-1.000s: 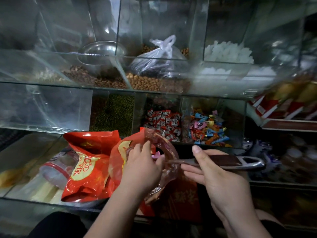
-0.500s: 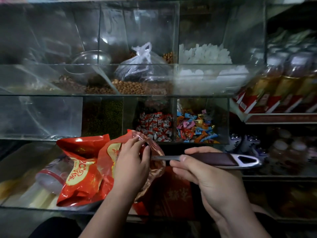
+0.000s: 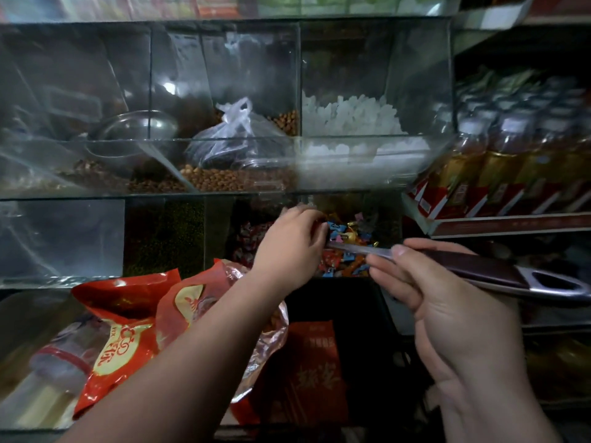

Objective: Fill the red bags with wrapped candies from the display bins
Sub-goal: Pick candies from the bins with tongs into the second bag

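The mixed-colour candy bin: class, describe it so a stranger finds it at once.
Start at the glass display case with two rows of bins. In the lower row, take the rightmost bin, under the white lumps. Its wrappers are blue, orange, pink and gold; the bin to its left holds red-and-white ones.

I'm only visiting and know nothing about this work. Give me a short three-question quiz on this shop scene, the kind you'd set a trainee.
1. Which thing does the right hand grip? A) a dark-handled utensil B) a red bag C) a metal bowl
2. True or false: the left hand is at the mixed coloured candies.
3. What colour are the lumps in the top right bin?
Key: 1 A. 2 True. 3 White.
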`<action>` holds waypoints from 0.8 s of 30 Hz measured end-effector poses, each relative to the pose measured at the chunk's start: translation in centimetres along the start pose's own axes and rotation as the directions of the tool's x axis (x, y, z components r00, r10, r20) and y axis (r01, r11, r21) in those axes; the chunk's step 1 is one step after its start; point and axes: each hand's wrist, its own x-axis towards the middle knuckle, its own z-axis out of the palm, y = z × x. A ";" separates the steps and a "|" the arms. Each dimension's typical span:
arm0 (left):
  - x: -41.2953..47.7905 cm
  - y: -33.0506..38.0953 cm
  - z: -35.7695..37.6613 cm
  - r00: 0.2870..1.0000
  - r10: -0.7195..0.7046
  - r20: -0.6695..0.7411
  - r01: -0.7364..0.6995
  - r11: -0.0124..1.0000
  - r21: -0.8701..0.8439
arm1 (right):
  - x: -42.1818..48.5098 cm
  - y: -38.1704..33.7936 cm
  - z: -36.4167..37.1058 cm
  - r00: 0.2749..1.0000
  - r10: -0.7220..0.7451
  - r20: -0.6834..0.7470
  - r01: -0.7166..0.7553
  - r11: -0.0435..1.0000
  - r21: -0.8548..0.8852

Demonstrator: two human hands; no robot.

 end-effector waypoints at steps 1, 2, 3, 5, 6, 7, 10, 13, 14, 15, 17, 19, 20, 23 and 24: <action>1.1 0.3 0.8 0.999 0.032 0.039 -0.032 0.999 -0.010 | 0.7 0.1 -0.3 0.999 -0.008 -0.032 0.008 1.000 0.004; 2.2 0.5 1.6 0.996 0.052 0.077 -0.050 0.998 -0.027 | 1.4 0.2 -0.6 0.998 -0.013 -0.059 0.014 1.000 0.008; 3.0 0.6 2.5 0.991 0.064 0.118 -0.059 0.997 -0.048 | 2.0 0.5 -0.9 0.997 -0.020 -0.081 0.021 1.000 0.008; 4.3 0.5 4.0 0.984 0.059 0.170 -0.043 0.994 -0.101 | 3.4 1.4 -1.6 0.992 -0.041 -0.121 0.041 0.999 0.000; 4.7 0.4 4.7 0.987 0.038 0.156 -0.017 0.991 -0.135 | 4.1 2.1 -1.8 0.990 -0.051 -0.135 0.051 0.999 -0.008; 4.9 0.3 5.2 0.992 0.000 0.124 0.022 0.985 -0.174 | 4.8 2.8 -1.9 0.988 -0.061 -0.144 0.060 0.998 -0.016; 4.7 -0.7 6.1 0.976 -0.179 0.122 0.206 0.940 -0.271 | 7.0 5.5 -1.8 0.981 -0.104 -0.164 0.090 0.991 -0.095; 4.3 -1.6 6.7 0.960 -0.221 0.173 0.260 0.932 -0.253 | 9.1 7.3 -2.2 0.954 -0.299 0.005 0.267 0.845 -0.463; 4.2 -1.8 6.7 0.959 -0.227 0.167 0.264 0.932 -0.248 | 9.4 7.5 -2.3 0.925 -0.346 0.157 0.366 0.699 -0.614; 4.3 -1.8 6.7 0.959 -0.234 0.159 0.269 0.929 -0.254 | 9.7 7.6 -2.3 0.881 -0.356 0.311 0.466 0.539 -0.702; 4.4 -1.7 6.7 0.959 -0.241 0.149 0.274 0.921 -0.276 | 9.7 7.9 -2.3 0.809 -0.305 0.503 0.585 0.333 -0.740; 4.5 -1.5 6.6 0.960 -0.237 0.152 0.272 0.919 -0.287 | 9.6 7.6 -2.3 0.788 -0.315 0.529 0.610 0.288 -0.738; 4.4 -1.5 6.6 0.961 -0.230 0.153 0.266 0.919 -0.291 | 9.5 7.3 -2.3 0.777 -0.341 0.529 0.623 0.293 -0.725; 4.0 -0.8 6.1 0.970 -0.198 0.142 0.234 0.918 -0.320 | 6.7 5.3 -1.8 0.803 -0.406 0.436 0.583 0.385 -0.716; 3.8 -0.5 5.7 0.975 -0.179 0.129 0.213 0.918 -0.334 | 5.5 4.7 -2.2 0.820 -0.417 0.392 0.558 0.432 -0.709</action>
